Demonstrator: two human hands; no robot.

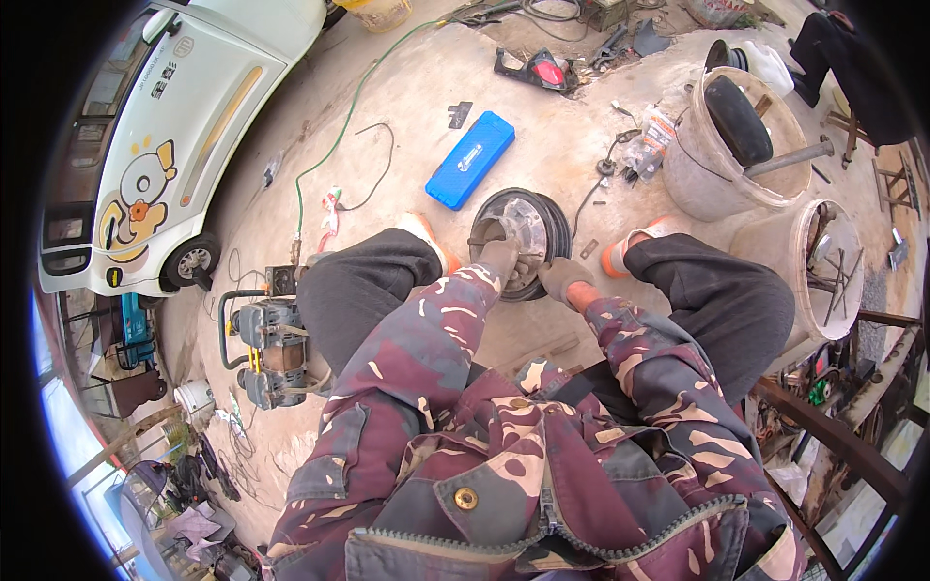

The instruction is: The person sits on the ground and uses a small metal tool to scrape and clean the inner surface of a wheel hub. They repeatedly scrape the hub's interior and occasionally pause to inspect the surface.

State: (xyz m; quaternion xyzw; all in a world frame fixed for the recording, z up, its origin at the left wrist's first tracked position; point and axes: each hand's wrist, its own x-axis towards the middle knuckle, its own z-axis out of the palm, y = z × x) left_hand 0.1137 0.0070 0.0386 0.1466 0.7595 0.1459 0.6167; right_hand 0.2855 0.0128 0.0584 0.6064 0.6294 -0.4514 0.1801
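A small black wheel rim with a shiny metal hub point(524, 223) lies flat on the concrete between my feet. My left hand point(500, 254), in a dirty grey glove, rests on the rim's near left part, fingers curled on it. My right hand point(562, 277), also gloved, grips the rim's near right edge. Both sleeves are camouflage fabric. What the fingers hold under the rim is hidden.
A blue plastic case point(471, 159) lies just beyond the wheel. Two large buckets point(699, 165) point(806, 290) with tools stand at right. An air compressor point(266, 351) sits at left, a white small vehicle point(165, 136) beyond it. A green hose point(339, 136), cables and scattered tools lie about.
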